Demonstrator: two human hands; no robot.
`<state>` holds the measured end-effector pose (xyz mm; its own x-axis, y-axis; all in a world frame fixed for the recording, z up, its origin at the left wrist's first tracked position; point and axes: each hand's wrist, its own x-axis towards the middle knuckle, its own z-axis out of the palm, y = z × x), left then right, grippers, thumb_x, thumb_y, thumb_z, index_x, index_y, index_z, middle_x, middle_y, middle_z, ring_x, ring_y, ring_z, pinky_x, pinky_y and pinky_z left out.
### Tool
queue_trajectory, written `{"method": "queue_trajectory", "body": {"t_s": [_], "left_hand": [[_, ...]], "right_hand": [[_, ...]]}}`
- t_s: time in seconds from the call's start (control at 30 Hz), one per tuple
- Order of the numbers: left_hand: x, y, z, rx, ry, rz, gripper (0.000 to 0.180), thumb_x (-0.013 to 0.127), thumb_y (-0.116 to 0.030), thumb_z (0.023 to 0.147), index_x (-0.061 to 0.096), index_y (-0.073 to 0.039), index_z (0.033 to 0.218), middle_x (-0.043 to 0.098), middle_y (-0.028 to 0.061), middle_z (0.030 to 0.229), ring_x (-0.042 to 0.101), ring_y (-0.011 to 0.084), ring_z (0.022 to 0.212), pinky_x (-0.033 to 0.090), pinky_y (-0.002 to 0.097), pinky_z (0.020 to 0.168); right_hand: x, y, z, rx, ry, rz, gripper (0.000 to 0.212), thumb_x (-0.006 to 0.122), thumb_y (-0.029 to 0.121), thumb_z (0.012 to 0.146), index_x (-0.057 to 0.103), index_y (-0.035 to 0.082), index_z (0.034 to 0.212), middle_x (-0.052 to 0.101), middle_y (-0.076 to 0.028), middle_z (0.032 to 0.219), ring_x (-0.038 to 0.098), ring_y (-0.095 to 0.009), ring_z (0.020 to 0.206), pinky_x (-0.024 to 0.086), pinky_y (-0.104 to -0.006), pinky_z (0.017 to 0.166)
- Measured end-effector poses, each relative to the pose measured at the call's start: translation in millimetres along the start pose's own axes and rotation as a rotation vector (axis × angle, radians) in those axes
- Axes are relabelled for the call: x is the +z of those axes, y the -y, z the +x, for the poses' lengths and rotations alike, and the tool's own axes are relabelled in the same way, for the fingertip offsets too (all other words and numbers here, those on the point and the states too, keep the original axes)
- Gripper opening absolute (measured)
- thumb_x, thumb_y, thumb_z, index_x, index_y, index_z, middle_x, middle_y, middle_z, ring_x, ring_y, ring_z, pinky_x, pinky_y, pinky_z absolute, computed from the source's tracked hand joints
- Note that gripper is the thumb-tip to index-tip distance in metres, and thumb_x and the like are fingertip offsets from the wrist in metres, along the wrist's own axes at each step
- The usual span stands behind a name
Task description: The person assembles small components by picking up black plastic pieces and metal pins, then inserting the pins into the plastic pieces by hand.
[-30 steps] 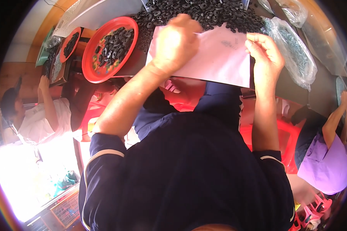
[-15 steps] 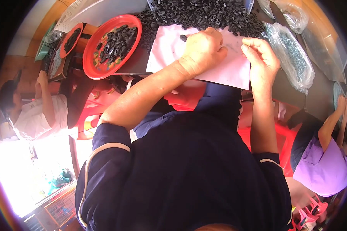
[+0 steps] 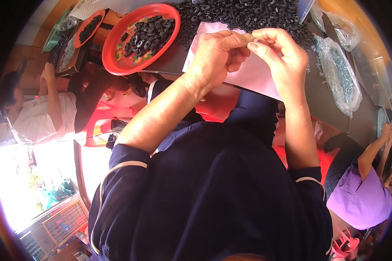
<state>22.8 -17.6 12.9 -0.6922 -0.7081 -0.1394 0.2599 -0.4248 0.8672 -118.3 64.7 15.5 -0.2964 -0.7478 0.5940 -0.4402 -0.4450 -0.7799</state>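
Above a pale pinkish sheet, my two hands meet at their fingertips. My left hand is closed, its fingers curled in and its thumb and forefinger reaching toward the right hand. In a pinch, my right hand presses thumb and forefinger together against the left fingertips. Whatever sits between them is too small and covered to make out. Just beyond the hands spreads a heap of small black plastic parts.
Left of the sheet stands a round red tray holding black parts. To the right lies a clear plastic bag of small bluish-silver pieces. One person sits at far left, another in purple at far right.
My left hand has risen off the sheet and come together with my right at the fingertips. The single black part seen on the sheet no longer shows. The view has shifted slightly.
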Motion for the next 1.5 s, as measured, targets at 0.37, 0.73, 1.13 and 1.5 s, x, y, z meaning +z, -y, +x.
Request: {"method": "queue_trajectory", "body": {"t_s": [0.37, 0.73, 1.13, 1.5], "left_hand": [[-21.6, -20.1, -4.3, -0.096, 0.074, -0.241, 0.021, 0.058, -0.022, 0.096, 0.061, -0.001, 0.090, 0.060, 0.0064, 0.078, 0.051, 0.0138, 0.065, 0.039, 0.0253, 0.054], [-21.4, -20.4, -4.1, 0.036, -0.113, 0.113, 0.025, 0.063, -0.021, 0.093, 0.066, 0.002, 0.085, 0.059, 0.0043, 0.072, 0.052, 0.0136, 0.061, 0.040, 0.0268, 0.051], [-38.9, 22.3, 41.5, 0.742, -0.259, 1.687, 0.021, 0.071, -0.023, 0.078, 0.069, -0.006, 0.091, 0.064, 0.0111, 0.091, 0.064, 0.0299, 0.090, 0.053, 0.0406, 0.075], [-42.6, 13.7, 29.4, 0.646, -0.146, 1.399, 0.020, 0.070, -0.011, 0.072, 0.067, -0.008, 0.092, 0.064, 0.0093, 0.097, 0.060, 0.0308, 0.099, 0.053, 0.0421, 0.083]], "right_hand": [[24.3, 1.8, 23.2, 0.116, 0.129, 0.180, 0.009, 0.066, -0.004, 0.084, 0.065, -0.002, 0.093, 0.069, -0.005, 0.080, 0.068, -0.010, 0.072, 0.053, -0.0230, 0.064], [18.9, -5.6, 23.4, -0.005, 0.043, -0.026, 0.008, 0.069, -0.003, 0.083, 0.065, -0.001, 0.089, 0.068, -0.003, 0.083, 0.065, -0.009, 0.076, 0.052, -0.0225, 0.070], [-6.5, -25.4, 19.4, 0.291, 0.055, 0.095, 0.010, 0.066, -0.003, 0.086, 0.069, -0.001, 0.095, 0.069, -0.001, 0.087, 0.061, -0.006, 0.080, 0.050, -0.0209, 0.077], [0.8, -27.1, 17.9, 0.268, 0.049, 0.052, 0.019, 0.065, -0.004, 0.082, 0.069, 0.000, 0.100, 0.069, -0.001, 0.090, 0.060, -0.006, 0.082, 0.051, -0.0218, 0.077]]}}
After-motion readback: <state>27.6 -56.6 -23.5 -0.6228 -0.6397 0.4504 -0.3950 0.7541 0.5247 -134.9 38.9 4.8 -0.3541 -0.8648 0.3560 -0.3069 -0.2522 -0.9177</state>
